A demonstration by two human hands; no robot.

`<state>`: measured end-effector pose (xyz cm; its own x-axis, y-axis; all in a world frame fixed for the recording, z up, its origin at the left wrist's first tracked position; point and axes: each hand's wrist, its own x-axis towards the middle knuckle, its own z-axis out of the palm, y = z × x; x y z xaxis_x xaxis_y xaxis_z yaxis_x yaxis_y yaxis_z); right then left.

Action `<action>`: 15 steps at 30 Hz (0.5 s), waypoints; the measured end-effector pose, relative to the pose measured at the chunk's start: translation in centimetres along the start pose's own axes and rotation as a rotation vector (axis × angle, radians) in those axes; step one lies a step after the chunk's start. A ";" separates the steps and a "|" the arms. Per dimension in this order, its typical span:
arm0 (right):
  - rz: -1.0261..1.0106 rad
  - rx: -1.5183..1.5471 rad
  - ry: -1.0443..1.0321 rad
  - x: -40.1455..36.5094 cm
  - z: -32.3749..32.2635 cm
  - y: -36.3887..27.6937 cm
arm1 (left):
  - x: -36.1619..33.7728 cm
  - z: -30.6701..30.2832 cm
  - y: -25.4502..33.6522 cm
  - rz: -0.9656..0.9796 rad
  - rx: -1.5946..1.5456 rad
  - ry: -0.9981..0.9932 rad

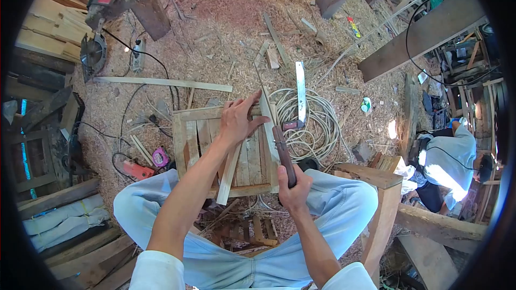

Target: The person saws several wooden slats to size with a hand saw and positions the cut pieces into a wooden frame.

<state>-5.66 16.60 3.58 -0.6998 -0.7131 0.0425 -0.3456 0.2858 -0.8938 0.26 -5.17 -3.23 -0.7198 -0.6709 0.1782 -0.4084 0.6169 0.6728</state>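
In front of me stands a small slatted wooden crate, between my knees. My left hand bears down on its far part, fingers curled towards the far edge and thumb stretched to the right. A pale wooden strip runs under that hand and sticks out past the crate's near edge; its far end is hidden. My right hand is closed round the brown wooden handle of a handsaw. The saw's long tapering blade points away from me along the crate's right side, close to my left thumb and fingertips.
Coiled pale cable and a metal square lie right of the crate. A circular saw is at the upper left. A pink tape measure sits at left. Another person crouches at far right. Sawdust and offcuts cover the ground.
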 end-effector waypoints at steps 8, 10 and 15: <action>0.231 0.248 0.004 -0.4 0.5 2.5 | 0.3 -1.2 0.3 -0.027 0.013 -0.116; 0.233 0.227 0.032 -0.5 0.3 1.6 | 0.3 -1.2 0.4 -0.050 -0.020 -0.123; 0.059 -0.053 0.003 -0.7 0.2 0.3 | 0.4 -1.0 0.2 -0.041 0.001 -0.109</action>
<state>-5.14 17.01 3.20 -0.7215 -0.6923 -0.0086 -0.3358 0.3608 -0.8701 0.41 -5.75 -2.33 -0.7590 -0.6471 0.0716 -0.4391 0.5901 0.6775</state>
